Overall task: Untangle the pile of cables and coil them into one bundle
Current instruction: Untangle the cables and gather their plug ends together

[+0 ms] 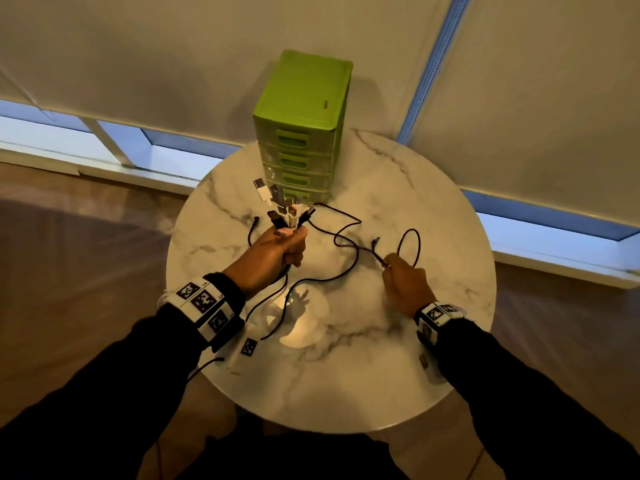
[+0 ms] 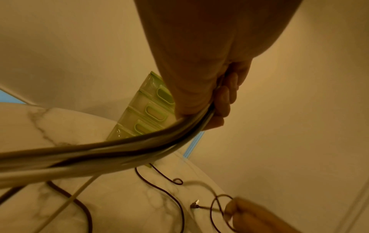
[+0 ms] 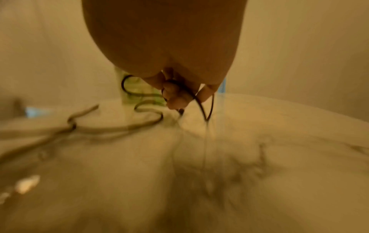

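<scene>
Frame centre: my left hand point(image 1: 277, 252) fisted the cables point(image 1: 282, 211), plugs up, keeping ends aligned. Right hand point(image 1: 405, 282), right of centre, pinched a black cable point(image 1: 346, 237), drawing it free.

Home room, marble side table point(image 1: 433, 341), window blinds point(image 1: 138, 64)

You get dim, warm light with glare on the surface point(image 1: 398, 341). Your right wrist view is heavily motion-blurred; edges bend.
</scene>
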